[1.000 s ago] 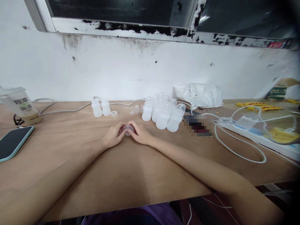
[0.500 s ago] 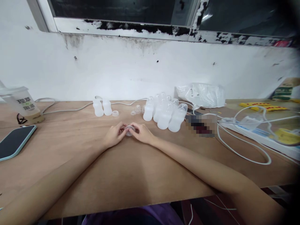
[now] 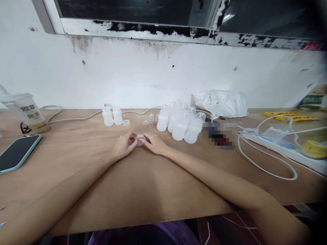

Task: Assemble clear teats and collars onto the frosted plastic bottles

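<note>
Between my two hands, just above or on the table, is a small translucent bottle ring (image 3: 140, 140). My left hand (image 3: 124, 146) grips its left side with thumb and fingers. My right hand (image 3: 155, 144) pinches it from the right. Fingers cover part of the ring, so I cannot tell what sits inside it. Beyond the hands stand two frosted baby bottles (image 3: 108, 117) without tops, with a loose white ring (image 3: 126, 123) beside them. A clear bottle cap (image 3: 151, 118) and a small clear nipple (image 3: 145, 122) lie farther right.
Several capped baby bottles (image 3: 179, 129) cluster right of the hands. Behind them rests a white plastic bag (image 3: 221, 103). White cables and a power strip (image 3: 283, 144) take up the right side. A drink cup (image 3: 29, 114) and a phone (image 3: 19, 153) are at the left.
The ring between my fingers has tilted a little and shows more of its ribbed side. Both hands stay in nearly the same place. The view has shifted slightly.
</note>
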{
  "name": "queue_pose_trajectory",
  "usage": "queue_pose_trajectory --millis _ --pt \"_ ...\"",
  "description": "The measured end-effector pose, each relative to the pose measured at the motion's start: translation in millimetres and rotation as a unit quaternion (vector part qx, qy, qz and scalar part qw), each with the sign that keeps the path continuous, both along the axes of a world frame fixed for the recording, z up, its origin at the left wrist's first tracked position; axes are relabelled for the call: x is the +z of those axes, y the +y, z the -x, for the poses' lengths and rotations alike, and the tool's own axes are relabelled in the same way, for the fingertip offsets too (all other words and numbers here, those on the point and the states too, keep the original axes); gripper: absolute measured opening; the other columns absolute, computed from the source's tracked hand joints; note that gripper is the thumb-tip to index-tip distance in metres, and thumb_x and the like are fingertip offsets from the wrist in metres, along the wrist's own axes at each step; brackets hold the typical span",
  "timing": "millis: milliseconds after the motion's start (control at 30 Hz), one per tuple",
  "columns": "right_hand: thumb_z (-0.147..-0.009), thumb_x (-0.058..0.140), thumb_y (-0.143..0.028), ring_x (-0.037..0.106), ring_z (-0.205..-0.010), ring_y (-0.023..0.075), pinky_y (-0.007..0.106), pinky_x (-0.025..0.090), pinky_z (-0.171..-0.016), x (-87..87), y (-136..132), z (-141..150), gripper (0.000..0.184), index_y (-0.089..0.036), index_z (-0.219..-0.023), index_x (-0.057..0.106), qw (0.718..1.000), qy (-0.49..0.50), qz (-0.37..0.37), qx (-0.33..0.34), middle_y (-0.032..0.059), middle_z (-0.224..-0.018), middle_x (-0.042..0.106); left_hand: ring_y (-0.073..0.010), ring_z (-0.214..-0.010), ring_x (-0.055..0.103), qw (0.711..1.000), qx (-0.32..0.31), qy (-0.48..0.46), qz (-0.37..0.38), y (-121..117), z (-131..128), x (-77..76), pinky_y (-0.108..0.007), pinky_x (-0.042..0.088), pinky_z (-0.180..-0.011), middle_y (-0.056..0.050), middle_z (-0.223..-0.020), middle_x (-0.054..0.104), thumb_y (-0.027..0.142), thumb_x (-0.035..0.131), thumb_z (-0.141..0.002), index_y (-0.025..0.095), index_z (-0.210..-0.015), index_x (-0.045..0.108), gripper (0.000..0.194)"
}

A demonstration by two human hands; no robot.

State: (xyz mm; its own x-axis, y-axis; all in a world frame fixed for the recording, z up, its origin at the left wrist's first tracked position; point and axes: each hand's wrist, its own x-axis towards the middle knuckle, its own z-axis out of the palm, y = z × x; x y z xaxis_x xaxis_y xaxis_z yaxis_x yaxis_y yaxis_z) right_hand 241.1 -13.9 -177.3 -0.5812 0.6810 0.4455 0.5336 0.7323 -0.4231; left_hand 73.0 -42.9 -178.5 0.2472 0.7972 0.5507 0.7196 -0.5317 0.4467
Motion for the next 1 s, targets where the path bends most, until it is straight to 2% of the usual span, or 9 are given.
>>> queue_pose_trajectory --millis 67,133,400,567,1000 --pt "-0.08 0.039 -0.038 0.049 -0.066 0.012 0.024 0.035 -0.062 0.4 -3.7 -0.2 0.028 -0.018 -0.098 0.048 1.0 0.017 -0.001 0.0 0.0028 -0.077 0.056 -0.0093 -0.053 0.053 1.0 0.014 0.012 0.008 0.0 0.1 -0.3 -0.019 0.036 -0.049 0.002 -0.066 0.06 0.032 0.041 -0.076 0.019 -0.082 0.046 0.015" --pt "-0.081 0.039 -0.036 0.05 -0.064 0.0115 0.023 0.036 -0.062 0.9 -7.7 0.0 0.029 -0.018 -0.103 0.046 0.999 0.038 -0.008 0.006 0.0025 -0.078 0.058 -0.0103 -0.054 0.054 0.999 0.026 0.025 0.017 -0.8 0.0 0.5 -0.02 0.037 -0.05 0.002 -0.066 0.061 0.033 0.041 -0.076 0.019 -0.081 0.046 0.015" --pt "-0.08 0.039 -0.026 0.053 -0.065 0.0109 0.022 0.038 -0.062 -0.5 -8.8 0.2 0.018 -0.017 -0.09 0.052 0.997 0.07 -0.018 0.022 0.0029 -0.079 0.06 -0.0114 -0.055 0.056 0.998 0.021 0.053 0.038 -4.2 -2.6 5.1 -0.021 0.038 -0.051 0.002 -0.072 0.062 0.031 0.039 -0.076 0.021 -0.083 0.046 0.014" --pt "-0.08 0.038 -0.025 0.055 -0.069 0.0115 0.021 0.039 -0.063 -1.4 -8.4 0.4 0.019 -0.017 -0.09 0.054 0.997 0.075 -0.027 0.017 0.0035 -0.08 0.06 -0.0118 -0.055 0.056 0.997 0.019 0.07 0.039 -5.0 -3.9 5.1 -0.021 0.038 -0.052 0.001 -0.072 0.062 0.036 0.034 -0.079 0.021 -0.084 0.045 0.019" --pt "-0.08 0.039 -0.024 0.055 -0.065 0.0113 0.021 0.039 -0.061 -2.3 -9.9 3.7 0.019 -0.016 -0.085 0.055 0.996 0.088 -0.033 0.005 0.0033 -0.075 0.061 -0.0112 -0.055 0.056 0.995 0.038 0.087 0.033 -6.4 -4.6 6.7 -0.02 0.036 -0.051 0.004 -0.069 0.06 0.034 0.035 -0.079 0.023 -0.08 0.045 0.015"
